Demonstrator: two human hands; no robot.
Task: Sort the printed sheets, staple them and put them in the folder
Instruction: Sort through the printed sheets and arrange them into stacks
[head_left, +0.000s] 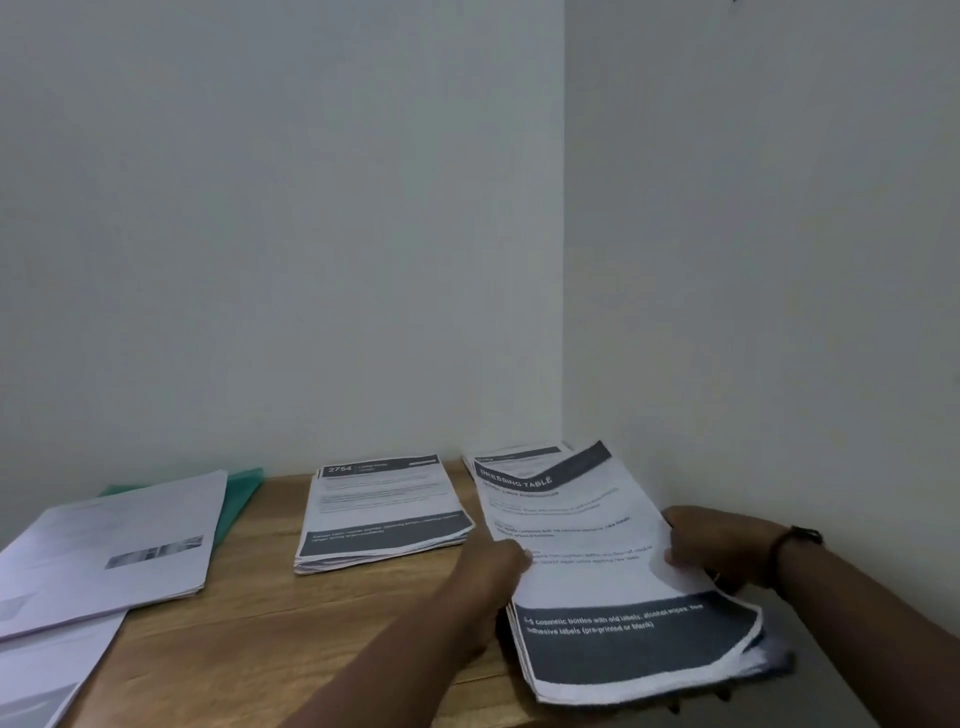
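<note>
I hold a thick stack of printed sheets (613, 571) headed "DRESSING TABLE" over the right end of the wooden table (270, 623). My left hand (493, 577) grips its left edge. On the stack's right edge sits my right hand (711, 545), with a dark band on the wrist. A second stack of sheets (382, 512), headed "2754", lies flat in the middle. Behind the held stack more sheets (519, 454) lie in the corner. At the left a green folder (241, 493) shows from under another pile of sheets (109, 545).
White walls meet in a corner just behind the right-hand papers. More loose sheets (47, 675) overhang the table's near left edge. Bare wood shows between the left pile and the middle stack.
</note>
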